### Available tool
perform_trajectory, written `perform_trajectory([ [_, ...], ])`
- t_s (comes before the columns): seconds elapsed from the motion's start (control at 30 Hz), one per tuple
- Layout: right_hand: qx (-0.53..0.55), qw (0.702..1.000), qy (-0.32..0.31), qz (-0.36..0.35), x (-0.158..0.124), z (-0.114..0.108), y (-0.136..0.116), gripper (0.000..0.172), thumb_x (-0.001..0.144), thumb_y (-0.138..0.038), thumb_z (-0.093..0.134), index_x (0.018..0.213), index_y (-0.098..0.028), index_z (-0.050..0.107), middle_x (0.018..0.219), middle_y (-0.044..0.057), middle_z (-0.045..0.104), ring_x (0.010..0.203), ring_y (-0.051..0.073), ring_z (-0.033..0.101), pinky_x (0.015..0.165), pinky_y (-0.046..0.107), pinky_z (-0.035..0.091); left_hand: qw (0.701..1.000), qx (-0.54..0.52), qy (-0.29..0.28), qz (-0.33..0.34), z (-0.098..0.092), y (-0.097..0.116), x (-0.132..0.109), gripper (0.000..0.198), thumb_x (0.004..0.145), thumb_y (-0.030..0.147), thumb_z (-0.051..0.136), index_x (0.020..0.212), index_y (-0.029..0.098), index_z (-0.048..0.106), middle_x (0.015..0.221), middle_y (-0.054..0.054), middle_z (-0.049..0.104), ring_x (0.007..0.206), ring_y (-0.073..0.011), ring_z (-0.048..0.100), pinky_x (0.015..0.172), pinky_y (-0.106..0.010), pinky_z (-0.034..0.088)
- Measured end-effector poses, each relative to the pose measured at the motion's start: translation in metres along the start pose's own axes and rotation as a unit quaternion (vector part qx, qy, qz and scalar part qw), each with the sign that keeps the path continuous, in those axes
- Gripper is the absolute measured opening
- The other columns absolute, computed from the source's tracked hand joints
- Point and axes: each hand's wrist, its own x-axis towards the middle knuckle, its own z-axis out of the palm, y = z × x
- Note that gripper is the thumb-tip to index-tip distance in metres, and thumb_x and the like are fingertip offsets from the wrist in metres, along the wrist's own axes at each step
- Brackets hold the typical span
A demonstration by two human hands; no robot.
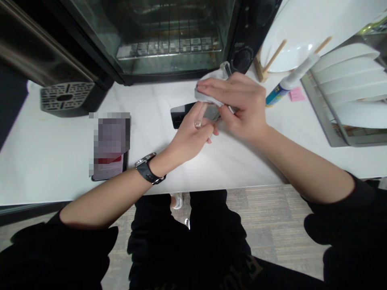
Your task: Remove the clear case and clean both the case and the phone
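Note:
My right hand [243,106] grips a white cloth [208,90], its fingers stretched over the top and its thumb below. Close against it, my left hand [196,135] is curled, with a ring on one finger and a black-strapped watch on the wrist. A thin, partly clear object shows between the two hands; mostly hidden, it cannot be identified. Past the cloth's upper edge sticks out a small clear piece [225,69]. Behind my left hand, a glossy black flat object [178,114] lies on the white counter [157,121], partly covered by the hand.
A toaster oven [169,76] stands at the back, beside a machine with a slotted drip tray [65,96]. A phone [110,169] lies left, its screen partly pixelated. On the right are a white-and-blue tube [281,88], a pink note [296,94] and racked white plates [347,76].

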Motion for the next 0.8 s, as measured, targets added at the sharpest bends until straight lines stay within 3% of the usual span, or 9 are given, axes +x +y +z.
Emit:
perform_trajectory([
  [0.1,-0.057,0.995,0.026,0.081,0.0,-0.001,0.006,0.058,0.085,-0.003,0.046,0.131,-0.031,0.068,0.136,0.0,0.072,0.125,0.02,0.07,0.095,0.044,0.059,0.999,0.015,-0.041,0.013,-0.002,0.003,-0.001,0.085,0.068,0.014,0.045,0.153,0.018,0.039,0.15,-0.014,0.049,0.068,-0.0063,0.064,0.05,-0.021,0.048],
  [0.2,-0.092,0.987,0.031,0.127,-0.001,-0.002,0.01,0.058,0.087,-0.002,0.048,0.131,-0.033,0.067,0.14,-0.002,0.07,0.13,0.019,0.067,0.099,0.043,0.058,0.997,0.043,-0.054,0.024,-0.004,0.008,-0.002,0.094,0.069,0.011,0.045,0.162,0.014,0.03,0.149,-0.016,0.05,0.065,-0.0069,0.064,0.051,-0.023,0.048],
  [0.47,-0.107,0.98,0.036,0.163,-0.001,-0.002,0.011,0.06,0.087,0.0,0.048,0.135,-0.032,0.066,0.142,-0.003,0.068,0.126,0.022,0.069,0.103,0.043,0.056,0.997,0.06,-0.051,0.017,-0.004,0.011,-0.003,0.095,0.07,0.009,0.046,0.163,0.017,0.03,0.151,-0.015,0.051,0.067,-0.0072,0.064,0.05,-0.023,0.047],
  [0.63,-0.069,0.988,-0.004,0.141,0.0,-0.001,0.004,0.061,0.086,-0.002,0.046,0.132,-0.035,0.067,0.139,-0.005,0.07,0.124,0.023,0.07,0.098,0.044,0.058,0.999,0.019,-0.033,0.003,-0.002,0.005,0.0,0.093,0.065,0.01,0.048,0.157,0.023,0.038,0.157,-0.013,0.047,0.064,-0.0071,0.064,0.047,-0.023,0.045],
  [0.7,-0.047,0.992,-0.007,0.116,0.0,0.001,0.002,0.06,0.083,-0.002,0.047,0.131,-0.032,0.069,0.137,-0.002,0.072,0.122,0.024,0.071,0.095,0.044,0.059,1.0,-0.002,-0.013,-0.007,0.0,0.003,0.001,0.087,0.063,0.011,0.048,0.149,0.024,0.045,0.158,-0.011,0.047,0.062,-0.0074,0.065,0.045,-0.023,0.043],
  [0.8,-0.015,0.998,-0.002,0.068,0.0,0.002,-0.002,0.058,0.08,-0.002,0.049,0.128,-0.027,0.071,0.132,0.001,0.075,0.119,0.023,0.073,0.093,0.042,0.059,1.0,-0.013,0.001,-0.02,0.001,0.002,0.002,0.062,0.063,0.009,0.049,0.123,0.022,0.057,0.152,-0.008,0.052,0.063,-0.0071,0.065,0.045,-0.022,0.043],
])
